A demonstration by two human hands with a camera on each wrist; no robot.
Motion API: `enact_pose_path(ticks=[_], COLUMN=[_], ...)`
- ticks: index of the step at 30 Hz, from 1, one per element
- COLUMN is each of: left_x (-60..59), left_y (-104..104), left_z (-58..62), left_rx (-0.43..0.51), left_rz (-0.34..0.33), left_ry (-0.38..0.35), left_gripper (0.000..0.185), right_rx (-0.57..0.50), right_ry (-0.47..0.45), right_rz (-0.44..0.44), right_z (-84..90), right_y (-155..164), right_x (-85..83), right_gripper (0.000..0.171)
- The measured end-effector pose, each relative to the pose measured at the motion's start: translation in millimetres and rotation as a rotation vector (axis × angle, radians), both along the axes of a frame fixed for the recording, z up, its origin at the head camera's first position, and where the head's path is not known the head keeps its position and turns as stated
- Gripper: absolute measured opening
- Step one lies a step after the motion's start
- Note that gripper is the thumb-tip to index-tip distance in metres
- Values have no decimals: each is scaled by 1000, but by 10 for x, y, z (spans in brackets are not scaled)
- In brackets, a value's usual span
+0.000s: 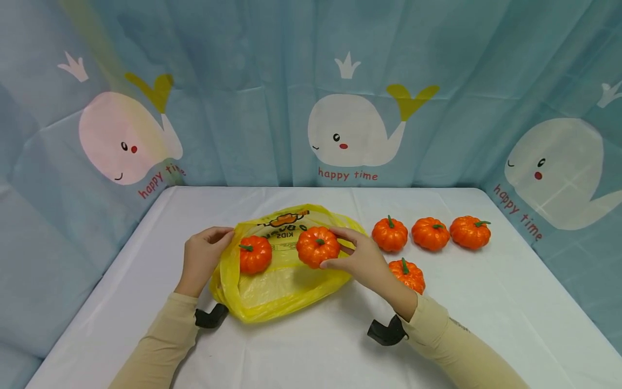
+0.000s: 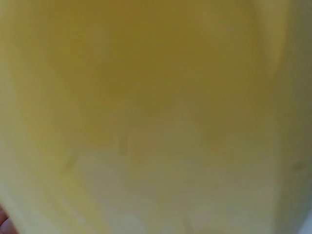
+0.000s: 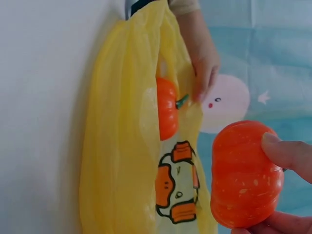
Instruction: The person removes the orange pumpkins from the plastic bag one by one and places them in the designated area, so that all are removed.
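Note:
A yellow plastic bag [image 1: 286, 289] lies with its mouth spread wide on the table, a printed cartoon on its inner side. My left hand [image 1: 206, 256] pinches the bag's left rim. One orange toy pumpkin [image 1: 256, 255] with a green stem sits inside, near that hand. Over the bag's right part, my right hand [image 1: 362, 259] holds a second pumpkin [image 1: 316, 247] between thumb and fingers. In the right wrist view this held pumpkin [image 3: 246, 175] appears beside the bag's opening. Blurred yellow plastic [image 2: 146, 97] fills the left wrist view.
Three pumpkins stand in a row at the back right, the middle one [image 1: 430, 234] among them. Another pumpkin [image 1: 408, 275] is partly hidden behind my right forearm. A white cloth covers the table [image 1: 291, 356]; a blue curtain [image 1: 243, 135] with whale prints hangs behind it.

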State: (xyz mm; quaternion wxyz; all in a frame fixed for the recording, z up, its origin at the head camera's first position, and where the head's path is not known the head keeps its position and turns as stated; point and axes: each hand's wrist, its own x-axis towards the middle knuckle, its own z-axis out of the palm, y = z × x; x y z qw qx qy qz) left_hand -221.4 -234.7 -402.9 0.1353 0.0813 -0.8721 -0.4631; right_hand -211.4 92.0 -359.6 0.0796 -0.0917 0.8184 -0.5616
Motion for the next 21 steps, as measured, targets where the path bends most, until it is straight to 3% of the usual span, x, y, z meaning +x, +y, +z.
enact_pose_path(ticks=[9,21], left_x=[5,5], left_y=[3,9], left_z=[0,2], left_rx=[1,-4], left_rz=[-3,-6], left_ry=[9,5], left_gripper=[31,32], right_rx=[-5,82], right_ry=[5,47], right_rz=[-2,-69], right_z=[100,239], right_y=[302,709], right_x=[136,291], right_gripper=[74,75])
